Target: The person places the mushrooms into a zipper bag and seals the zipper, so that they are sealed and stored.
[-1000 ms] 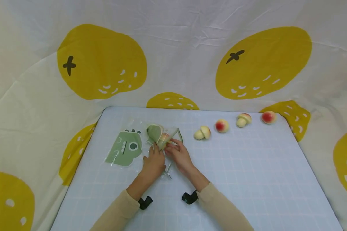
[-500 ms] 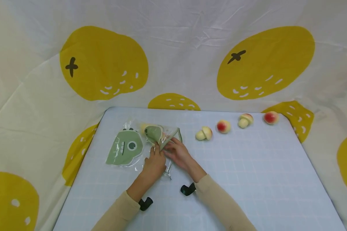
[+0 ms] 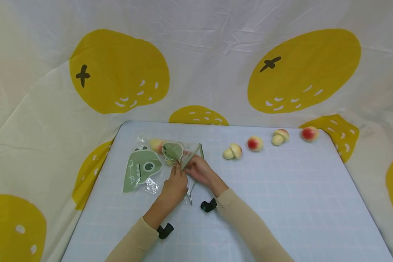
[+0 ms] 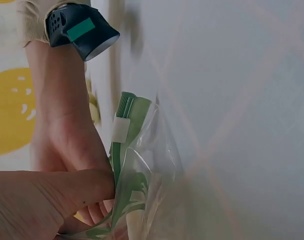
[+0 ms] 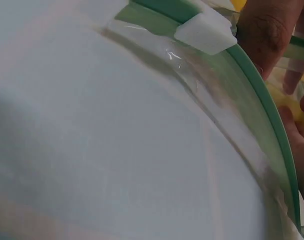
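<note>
A clear zip bag (image 3: 146, 166) with a green dinosaur print lies at the left of the table, its mouth spread toward the right. Inside it shows a red-and-yellow toy peach (image 3: 156, 145) at the far edge; a pale yellow thing (image 3: 169, 162) is partly hidden by the print. My left hand (image 3: 175, 185) pinches the near edge of the bag's mouth, the thumb pressed on the green zip strip (image 4: 117, 165). My right hand (image 3: 201, 171) reaches into the mouth with fingers extended; their tips are partly hidden by the plastic. A white slider (image 5: 205, 34) sits on the zip strip.
To the right of the bag stand a toy mushroom (image 3: 232, 151), a toy peach (image 3: 255, 143), another toy mushroom (image 3: 280, 137) and another toy peach (image 3: 309, 134) along the far side. A printed cloth (image 3: 203, 72) hangs behind the table (image 3: 281, 203).
The peach inside the bag has moved left, deeper from the mouth. My right hand has shifted slightly and its fingers have straightened within the mouth. The left hand keeps its grip.
</note>
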The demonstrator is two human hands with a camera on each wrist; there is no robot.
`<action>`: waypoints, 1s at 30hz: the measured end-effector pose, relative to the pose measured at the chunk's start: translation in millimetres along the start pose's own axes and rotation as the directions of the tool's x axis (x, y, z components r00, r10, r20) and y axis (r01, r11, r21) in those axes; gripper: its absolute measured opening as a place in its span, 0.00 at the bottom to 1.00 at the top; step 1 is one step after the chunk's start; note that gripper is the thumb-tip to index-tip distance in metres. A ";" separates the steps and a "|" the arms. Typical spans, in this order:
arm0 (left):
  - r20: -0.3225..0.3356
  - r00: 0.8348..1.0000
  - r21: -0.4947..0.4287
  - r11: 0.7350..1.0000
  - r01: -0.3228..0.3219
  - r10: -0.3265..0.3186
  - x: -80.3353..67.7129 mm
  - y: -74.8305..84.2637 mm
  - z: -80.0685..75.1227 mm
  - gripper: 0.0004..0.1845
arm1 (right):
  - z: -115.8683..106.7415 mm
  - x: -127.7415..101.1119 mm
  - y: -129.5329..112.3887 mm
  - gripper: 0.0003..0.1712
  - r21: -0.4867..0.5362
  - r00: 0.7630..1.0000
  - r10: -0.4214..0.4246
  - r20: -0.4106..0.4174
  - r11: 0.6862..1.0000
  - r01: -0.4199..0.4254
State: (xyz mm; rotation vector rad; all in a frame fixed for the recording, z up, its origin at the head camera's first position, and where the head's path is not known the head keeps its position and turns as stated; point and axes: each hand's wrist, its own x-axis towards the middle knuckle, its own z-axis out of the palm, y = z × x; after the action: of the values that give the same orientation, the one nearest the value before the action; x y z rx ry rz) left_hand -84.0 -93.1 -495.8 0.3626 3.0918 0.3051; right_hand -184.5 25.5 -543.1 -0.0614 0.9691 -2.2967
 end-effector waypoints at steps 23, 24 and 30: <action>0.103 0.991 -0.110 0.990 0.091 -0.079 2.6 -1.1 10.3 0.37 | -15.9 -89.1 -29.2 0.27 -0.326 0.985 -0.133 -0.112 0.941 0.090; 0.107 0.991 -0.121 0.989 0.090 -0.077 1.5 -1.8 11.5 0.35 | -18.2 -92.5 -31.5 0.27 -0.338 0.984 -0.142 -0.108 0.936 0.098; 0.140 0.988 -0.176 0.980 0.091 -0.067 -4.7 -4.6 16.5 0.31 | -33.2 -111.1 -50.0 0.27 -0.401 0.970 -0.201 -0.133 0.906 0.132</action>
State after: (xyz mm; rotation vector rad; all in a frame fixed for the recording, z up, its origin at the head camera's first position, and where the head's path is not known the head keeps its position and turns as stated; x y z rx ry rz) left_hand -79.9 -95.4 -512.9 0.2432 2.9086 0.5339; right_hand -132.2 136.3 -512.9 -0.1185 1.5589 -2.2527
